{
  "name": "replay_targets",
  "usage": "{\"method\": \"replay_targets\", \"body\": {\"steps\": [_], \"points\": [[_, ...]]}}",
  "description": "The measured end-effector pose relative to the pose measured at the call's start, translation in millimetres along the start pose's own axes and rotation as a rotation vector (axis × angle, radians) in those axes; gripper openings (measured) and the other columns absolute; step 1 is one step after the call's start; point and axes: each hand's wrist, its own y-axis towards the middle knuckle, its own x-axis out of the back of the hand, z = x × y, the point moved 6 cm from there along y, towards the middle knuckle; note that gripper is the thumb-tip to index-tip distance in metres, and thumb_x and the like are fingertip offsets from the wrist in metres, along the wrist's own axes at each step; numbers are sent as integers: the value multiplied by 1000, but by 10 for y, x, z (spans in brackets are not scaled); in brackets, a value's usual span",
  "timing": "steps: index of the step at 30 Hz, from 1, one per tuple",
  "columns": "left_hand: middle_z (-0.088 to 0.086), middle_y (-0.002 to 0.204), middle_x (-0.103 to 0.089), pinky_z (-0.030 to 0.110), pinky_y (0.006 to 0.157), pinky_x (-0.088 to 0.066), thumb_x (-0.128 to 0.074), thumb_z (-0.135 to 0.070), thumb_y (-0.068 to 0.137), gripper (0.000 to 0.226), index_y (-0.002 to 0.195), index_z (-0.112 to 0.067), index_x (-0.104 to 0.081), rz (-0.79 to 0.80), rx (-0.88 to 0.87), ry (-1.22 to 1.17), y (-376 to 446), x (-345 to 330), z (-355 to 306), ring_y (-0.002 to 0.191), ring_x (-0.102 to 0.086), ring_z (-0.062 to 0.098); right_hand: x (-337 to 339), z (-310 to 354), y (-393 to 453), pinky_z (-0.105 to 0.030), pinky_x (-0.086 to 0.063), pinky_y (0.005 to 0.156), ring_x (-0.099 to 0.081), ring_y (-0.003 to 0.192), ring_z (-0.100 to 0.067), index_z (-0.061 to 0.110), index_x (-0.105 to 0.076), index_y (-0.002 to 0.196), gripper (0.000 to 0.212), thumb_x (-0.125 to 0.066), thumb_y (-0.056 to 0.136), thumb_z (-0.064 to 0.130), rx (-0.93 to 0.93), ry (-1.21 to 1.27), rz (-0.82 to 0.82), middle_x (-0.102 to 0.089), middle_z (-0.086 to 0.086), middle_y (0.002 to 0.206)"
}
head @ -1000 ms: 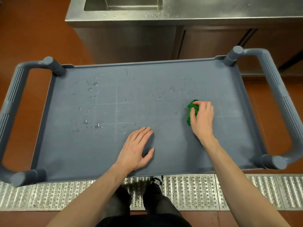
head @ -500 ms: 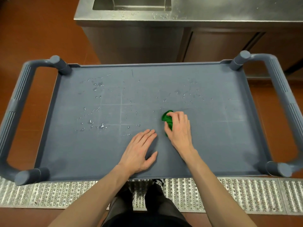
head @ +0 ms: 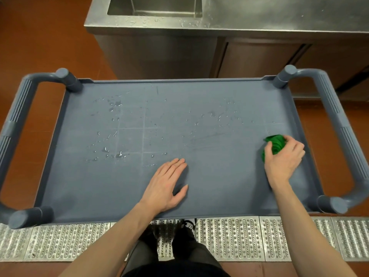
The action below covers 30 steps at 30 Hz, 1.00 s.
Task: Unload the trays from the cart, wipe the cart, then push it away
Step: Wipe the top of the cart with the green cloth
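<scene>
Right hand (head: 283,158) had its fingers curled round a balled-up green cloth (head: 273,145), pressing it down on the cart top (head: 209,186) at the right side of the frame, just inside the right-hand rim. Left hand (head: 166,186) was lying flat and relaxed on the deck at lower centre, fingers straight, holding nothing, looked like it was just bracing the cart.

Key thing for the next stroke: the wet patch was way over to the left of the cloth. Most of the water droplets (head: 113,152) sat left of centre, with a thinner scatter at upper right of the deck. The cart's long axis ran left to right across the frame, so I'd guess a long sweep leftward along it was what was needed. The flat hand was nearer the drops, but the cloth was in the other one.

Cart itself was grey-blue plastic, no trays on it, ribbed handles (head: 18,124) at both ends.
</scene>
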Motion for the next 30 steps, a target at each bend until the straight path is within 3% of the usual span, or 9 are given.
{"method": "replay_targets", "body": {"steps": [4, 10, 15, 18, 24, 30], "points": [[3, 162, -47, 40, 128, -28, -59, -45, 99, 67, 155, -10, -48, -12, 8, 13, 10, -2, -18, 153, -39, 22, -48, 119, -32, -51, -41, 86, -52, 107, -44, 1, -57, 122, 38, -68, 94, 25, 11, 31, -21, -55, -25, 118], [4, 161, -48, 39, 128, -27, -59, -45, 99, 66, 154, -10, -50, -16, 15, 34, 12, 15, -6, 153, -39, 23, -357, 790, -379, -46, -40, 78, -54, 93, -41, 2, -61, 119, 34, -73, 92, 20, 253, 75, 122, -56, -22, 110], [4, 159, -50, 41, 126, -30, -61, -43, 98, 66, 153, -9, -51, -20, 12, 23, 10, 29, -9, 152, -41, 23, -615, 1529, -1038, -42, -44, 75, -52, 95, -29, 14, -63, 119, 32, -72, 91, 25, 499, 133, 286, -58, -9, 114], [3, 161, -48, 41, 126, -30, -61, -44, 98, 66, 154, -10, -50, -4, 8, 9, -14, 23, 19, 153, -39, 21, -654, 1610, -1139, -39, -46, 73, -53, 93, -26, 16, -63, 125, 36, -74, 91, 24, 569, 104, 302, -58, -7, 114], [2, 162, -47, 36, 129, -24, -62, -43, 98, 66, 154, -11, -50, 3, 2, -5, 11, 22, 12, 154, -38, 20, -543, 1135, -587, -42, -46, 68, -53, 88, -32, 14, -64, 121, 31, -74, 92, 19, 442, 29, 178, -56, -12, 108], [0, 163, -46, 31, 131, -17, -62, -44, 98, 66, 154, -12, -50, 8, 6, 4, 8, 28, -17, 155, -37, 18, -253, 198, 329, -51, -46, 79, -55, 99, -45, 9, -62, 124, 30, -67, 97, 24, 214, -130, 29, -58, -22, 118]]}}
